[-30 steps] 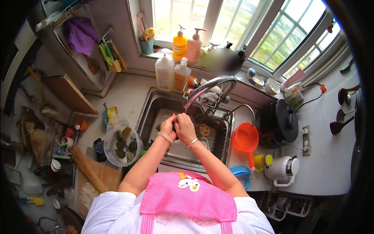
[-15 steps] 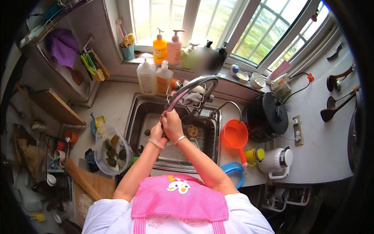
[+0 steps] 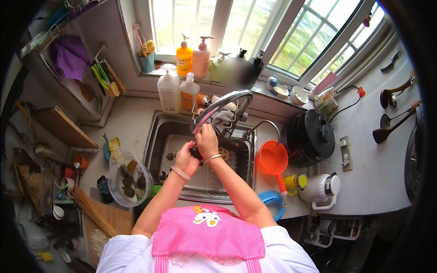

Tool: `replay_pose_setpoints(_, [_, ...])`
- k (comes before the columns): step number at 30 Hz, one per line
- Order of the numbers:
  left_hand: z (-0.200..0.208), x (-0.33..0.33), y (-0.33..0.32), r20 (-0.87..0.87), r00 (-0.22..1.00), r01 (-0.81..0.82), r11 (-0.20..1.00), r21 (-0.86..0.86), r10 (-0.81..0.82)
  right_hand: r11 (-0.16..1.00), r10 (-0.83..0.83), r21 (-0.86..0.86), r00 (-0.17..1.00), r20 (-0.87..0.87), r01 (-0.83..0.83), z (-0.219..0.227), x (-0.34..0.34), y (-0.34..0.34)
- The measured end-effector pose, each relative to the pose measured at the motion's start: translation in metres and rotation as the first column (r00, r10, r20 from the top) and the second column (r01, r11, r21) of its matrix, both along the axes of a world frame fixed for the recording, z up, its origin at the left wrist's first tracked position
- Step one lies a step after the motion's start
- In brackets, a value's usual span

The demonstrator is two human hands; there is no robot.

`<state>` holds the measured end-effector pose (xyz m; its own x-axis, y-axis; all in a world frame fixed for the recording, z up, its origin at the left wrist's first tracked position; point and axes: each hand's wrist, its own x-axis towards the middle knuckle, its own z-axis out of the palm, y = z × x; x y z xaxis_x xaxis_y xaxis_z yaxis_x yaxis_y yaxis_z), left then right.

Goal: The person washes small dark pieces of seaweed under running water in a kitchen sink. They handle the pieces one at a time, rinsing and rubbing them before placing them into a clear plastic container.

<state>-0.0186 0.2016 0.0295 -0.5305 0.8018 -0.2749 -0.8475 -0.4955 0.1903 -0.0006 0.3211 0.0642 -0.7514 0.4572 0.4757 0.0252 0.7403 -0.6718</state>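
In a pink checked apron [image 3: 209, 234] with a white cartoon patch, I lean over a rectangular stainless-steel sink [image 3: 175, 129]. Inside its rim, my left hand [image 3: 184, 157] grasps a small dark lump [image 3: 195, 152], too shaded to identify; my right hand [image 3: 207, 140] curls just above it, knuckles up, its fingertips hidden, so whether they grip or rub I cannot tell. Small dark pieces [image 3: 163, 175] lie on the sink's floor, toward its left wall. Left of the sink, on the pale desk [image 3: 132, 107], a clear round plastic tub [image 3: 120, 199] holds dark rounded chunks [image 3: 128, 181]. To the sink's right sit a blue plastic basket [image 3: 271, 199] and, farther back, an orange-red long-handled dipper [image 3: 272, 157].

At the sink's far side, a curved chrome faucet [image 3: 225, 98] arches over my hands. The step looks like rinsing this one piece, though I can make out no stream of water. The next move, in my judgement, calls for a firm left-hand hold and a turn of the lump beneath the spout, exposing its other faces. Behind the sink stand two white plastic bottles [image 3: 169, 93]; beyond them, before the window [image 3: 220, 27], a yellow pump bottle [image 3: 184, 60] catches daylight.
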Motion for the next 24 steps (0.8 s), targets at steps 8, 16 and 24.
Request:
replay_pose_setpoints(8, [-0.01,-0.01,-0.018,-0.15,0.985,-0.129,0.938,-0.322,0.084,0.935,0.168,-0.312,0.985,-0.035,-0.17,0.013,0.021,-0.015])
replay_pose_setpoints(16, [0.007,0.002,0.005,-0.156,0.955,-0.296,0.861,-0.414,0.253,0.997,-0.049,-0.047,0.991,0.122,0.055,0.003,0.01,-0.021])
replay_pose_setpoints(24, [-0.006,-0.01,0.009,-0.218,0.943,-0.319,0.868,-0.381,0.251,0.996,0.062,0.055,0.99,0.126,-0.07,0.011,0.027,-0.042])
